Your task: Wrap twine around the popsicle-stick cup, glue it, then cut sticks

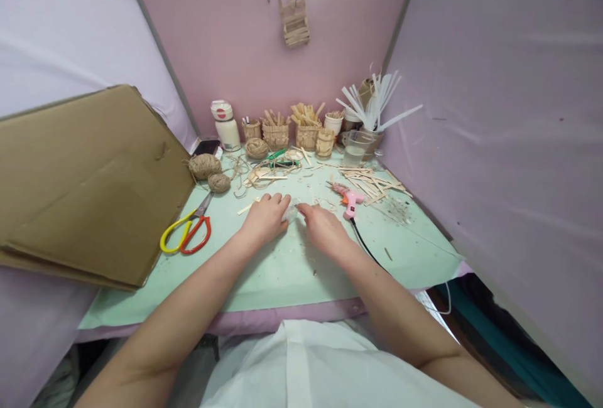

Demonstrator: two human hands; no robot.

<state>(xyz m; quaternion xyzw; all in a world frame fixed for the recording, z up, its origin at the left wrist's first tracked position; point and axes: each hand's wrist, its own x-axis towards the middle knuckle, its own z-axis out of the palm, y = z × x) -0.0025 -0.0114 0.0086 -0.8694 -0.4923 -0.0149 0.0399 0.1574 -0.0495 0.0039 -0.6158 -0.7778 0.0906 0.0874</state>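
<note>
Both my hands rest close together on the pale green table cover (pixel 282 270), near its middle. My left hand (pixel 264 217) has its fingers curled and pinched on a small clear, whitish object (pixel 292 209) lying between the two hands. My right hand (pixel 323 227) meets it from the right, fingers closed toward the same object. I cannot make out what the object is. A pink glue gun (pixel 349 199) lies just right of my right hand, its black cord (pixel 365 246) running back past my wrist.
Yellow and red scissors (pixel 187 231) lie at the left, next to a large cardboard sheet (pixel 89 188). Balls of twine (pixel 205 166), loose wooden sticks (pixel 372 182), small stick-built pots (pixel 306 133), a white jar (pixel 226 124), a clear cup (pixel 355 145) and white rods (pixel 377 103) crowd the back.
</note>
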